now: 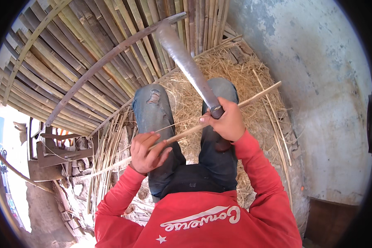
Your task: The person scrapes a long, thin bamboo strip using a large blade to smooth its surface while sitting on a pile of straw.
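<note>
Near the centre of the frame, the right hand point(229, 122) is closed firmly round the dark handle of a long knife point(190, 72), whose broad metal blade slants from the fist toward the upper middle. The handle's brown butt shows just below the fist. A pale bamboo strip point(188, 133) runs aslant from the right of centre to the lower left, passing at the right hand and crossing the left hand point(146, 152). The left hand, left of centre, has its fingers loosely curled over the strip, which sticks out past both hands, its upper end well beyond the right fist. A thin sliver point(177, 122) stretches between the hands, just above the strip. Beneath lie two knees in blue jeans point(153, 105), with straw point(223, 68) on the ground beyond. Bamboo slats point(99, 45) fill the upper left, more thin strips point(107, 161) lie at the lower left, and a pale wall point(310, 78) rises at the right
</note>
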The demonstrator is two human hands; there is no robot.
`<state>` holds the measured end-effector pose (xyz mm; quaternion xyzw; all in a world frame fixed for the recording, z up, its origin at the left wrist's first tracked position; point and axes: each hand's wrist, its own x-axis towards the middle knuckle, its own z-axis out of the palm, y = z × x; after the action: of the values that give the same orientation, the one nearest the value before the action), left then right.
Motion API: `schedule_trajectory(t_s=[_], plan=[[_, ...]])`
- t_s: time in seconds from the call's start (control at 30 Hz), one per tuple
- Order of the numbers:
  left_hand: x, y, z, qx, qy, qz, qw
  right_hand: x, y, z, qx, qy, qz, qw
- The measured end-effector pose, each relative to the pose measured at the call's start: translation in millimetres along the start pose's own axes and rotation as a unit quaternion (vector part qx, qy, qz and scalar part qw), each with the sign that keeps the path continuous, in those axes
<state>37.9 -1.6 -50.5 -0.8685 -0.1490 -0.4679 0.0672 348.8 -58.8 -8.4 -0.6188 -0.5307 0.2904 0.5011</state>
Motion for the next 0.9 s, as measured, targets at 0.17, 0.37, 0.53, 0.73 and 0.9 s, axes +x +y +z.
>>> schedule_trajectory(t_s=[0.17, 0.37, 0.53, 0.73, 0.9], plan=[[-23.6, -0.2, -17.8, 0.028, -0.15, -0.155, 0.976, 7.9, -3.4, -5.1, 0.148, 0.015, 0.121, 0.981], [-40.4, -5.4, -33.4, 0.043, -0.205, -0.159, 0.965, 34.4, -11.3, -22.9, 0.181, 0.093, 0.118, 0.972], [-26.6, -7.5, -38.0, -0.027, -0.234, -0.225, 0.945, 31.3, -27.0, -42.5, 0.092, 0.113, 0.058, 0.988], [3.3, -17.0, -54.8, -0.246, -0.257, -0.506, 0.786, -20.2, -49.1, -66.5, -0.051, 0.064, 0.015, 0.997], [-3.1, -24.7, -60.1, -0.26, -0.285, -0.539, 0.749, -52.9, -52.5, -91.2, -0.167, 0.057, -0.044, 0.983]])
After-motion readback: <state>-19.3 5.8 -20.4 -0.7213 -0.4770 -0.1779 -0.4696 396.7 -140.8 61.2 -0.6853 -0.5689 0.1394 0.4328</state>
